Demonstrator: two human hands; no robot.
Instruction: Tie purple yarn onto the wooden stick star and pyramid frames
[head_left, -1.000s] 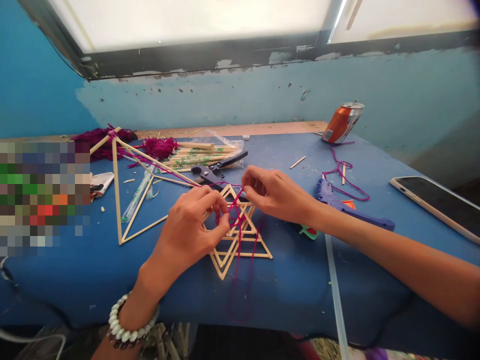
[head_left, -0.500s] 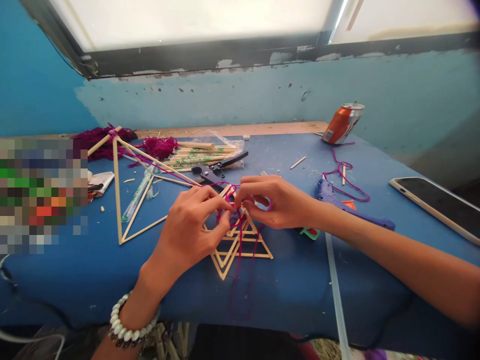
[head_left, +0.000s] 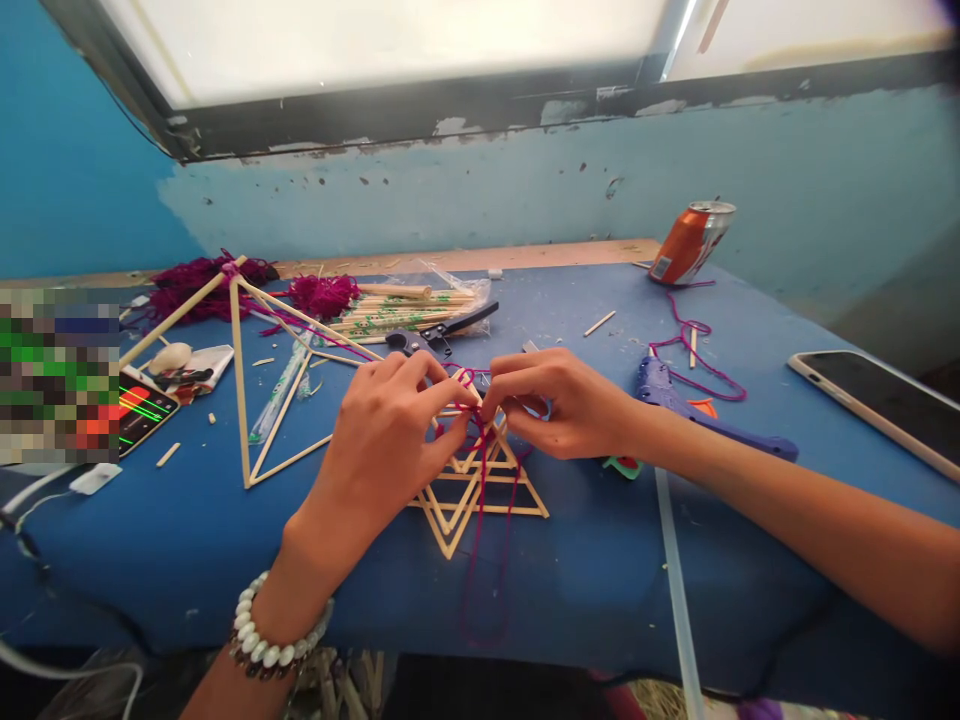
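The left hand [head_left: 390,425] and right hand [head_left: 559,405] pinch thin magenta yarn [head_left: 483,470] nearly together, presumably to control its small loops; whether it is knotted is too obscured to tell. The star-shaped pale wooden stick frame [head_left: 469,478] lies beneath them on the blue surface [head_left: 585,580].

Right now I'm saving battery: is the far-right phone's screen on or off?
Off, it seems: the phone's screen is dark, with nothing lit on it.

Tabletop [head_left: 592,560] is solid blue, yarn [head_left: 482,462] magenta, stick star [head_left: 499,479] plain pale wood. Soda can [head_left: 691,243] near the far edge: orange and silver. Glue gun [head_left: 664,393] is blue-violet, phone [head_left: 885,408] by the right edge black with peachy trim.
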